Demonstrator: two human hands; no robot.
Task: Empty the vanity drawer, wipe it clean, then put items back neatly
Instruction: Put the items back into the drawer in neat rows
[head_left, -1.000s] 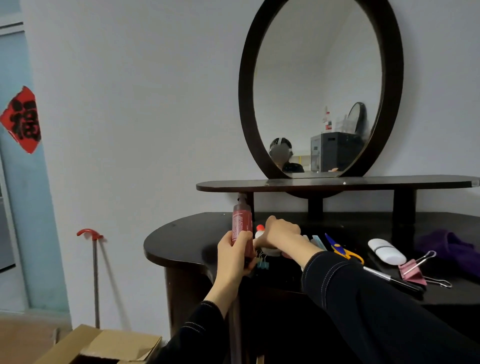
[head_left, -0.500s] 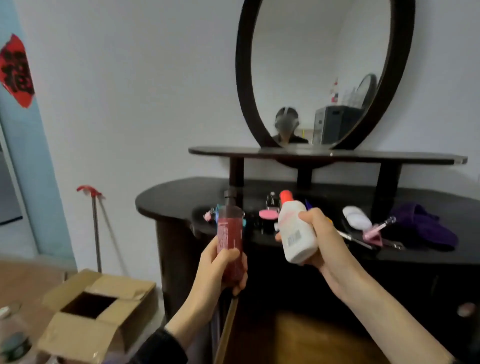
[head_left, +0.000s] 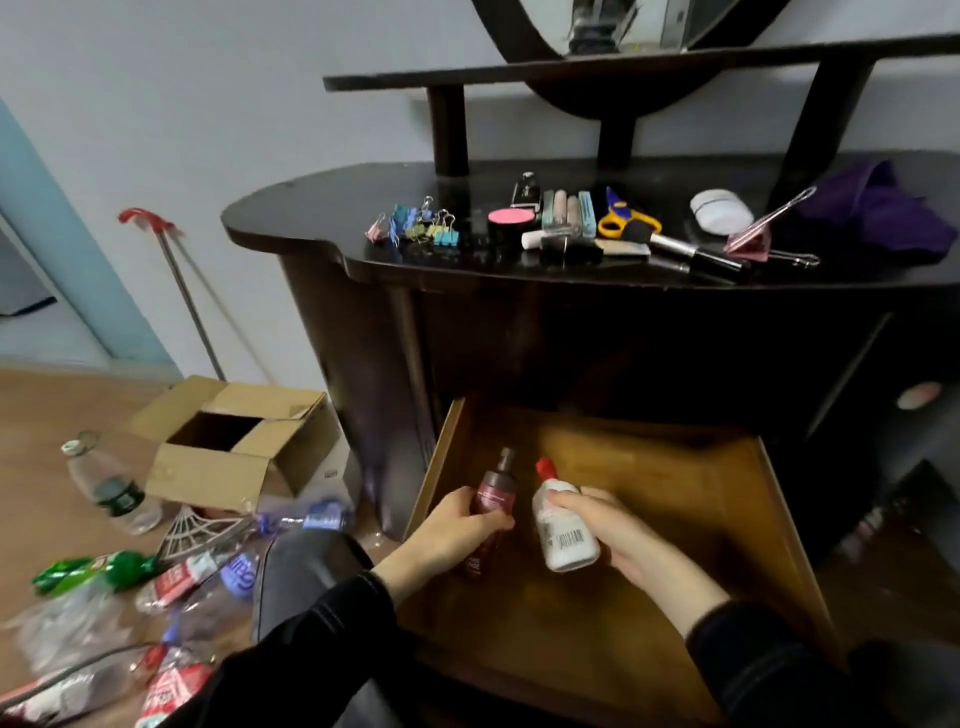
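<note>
Over the pulled-out vanity drawer (head_left: 675, 499), both hands hold bottles. The left hand (head_left: 447, 527) grips a dark red spray bottle (head_left: 496, 493) near the drawer's left wall; the right hand (head_left: 628, 545) grips a white bottle (head_left: 563, 535) with a red cap, just to its right. Both bottles tilt, caps toward the far side. On the vanity top (head_left: 291, 208), further back, lie binder clips (head_left: 421, 228), scissors (head_left: 623, 218) and a purple cloth (head_left: 883, 213).

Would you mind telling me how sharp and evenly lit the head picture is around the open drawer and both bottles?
Head view: the left hand on the dark red bottle and the right hand on the white bottle are fairly sharp; the plastic bottles on the floor are blurred; the drawer is dim, the recess above it in deep shadow; the wide lens bows the vanity top.
</note>
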